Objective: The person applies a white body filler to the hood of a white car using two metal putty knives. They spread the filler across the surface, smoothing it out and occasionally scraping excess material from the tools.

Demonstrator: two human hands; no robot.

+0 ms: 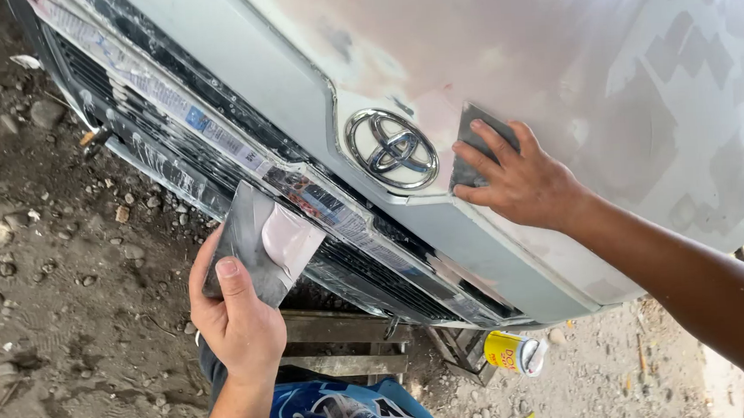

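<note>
The right hand [519,184] pressed a small dark flat spreader [479,144] against the pale sanded front panel of a vehicle [550,47], just beside its chrome oval emblem [392,148], with the fingers [484,152] spread flat over the blade. The left hand [237,313] pinched a grey metal mixing board [251,241] between thumb and fingers below the taped grille [216,141]; a smear of pinkish filler [289,239] lay on the board's upper edge. A yellow can [511,352] lay on the dirt ground [62,276] under the bumper.
</note>
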